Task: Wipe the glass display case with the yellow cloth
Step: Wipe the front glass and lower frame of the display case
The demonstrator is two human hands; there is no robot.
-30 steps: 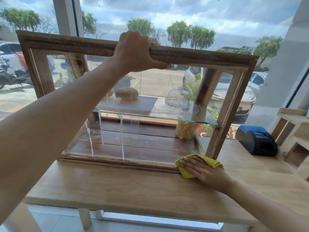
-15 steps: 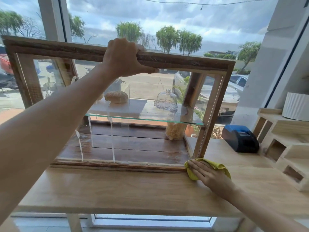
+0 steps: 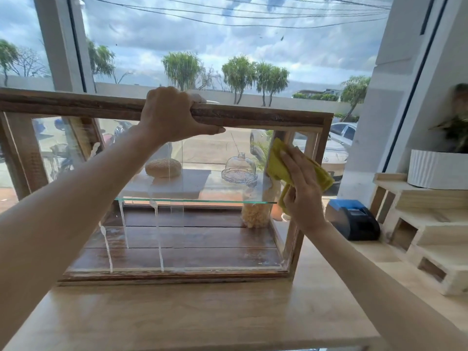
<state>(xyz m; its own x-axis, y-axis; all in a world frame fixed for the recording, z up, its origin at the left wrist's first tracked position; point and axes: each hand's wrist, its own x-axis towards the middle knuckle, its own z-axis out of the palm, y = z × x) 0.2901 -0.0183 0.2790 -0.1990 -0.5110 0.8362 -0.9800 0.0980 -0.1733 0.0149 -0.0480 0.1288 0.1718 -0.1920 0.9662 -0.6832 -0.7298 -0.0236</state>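
A glass display case (image 3: 253,120) with a dark wooden frame stands on a light wooden table (image 3: 202,315). White foam streaks run down its front pane. My left hand (image 3: 172,115) grips the top rail of the frame. The yellow cloth (image 3: 278,165) lies flat against the upper right of the front pane, pressed there by my right hand (image 3: 301,188). Inside the case, a glass shelf (image 3: 192,200) carries a round bread loaf (image 3: 163,167) and a small glass dome (image 3: 239,167).
A black and blue receipt printer (image 3: 352,219) sits right of the case. Pale wooden stepped shelving (image 3: 430,234) with a white ribbed plant pot (image 3: 438,169) stands at the far right. A large window is behind the case. A jar of pale food (image 3: 255,214) stands behind its right side.
My right hand has lifted the yellow cloth from the table at the case's lower right corner up onto the upper right of the front glass. My left hand stays on the top rail.
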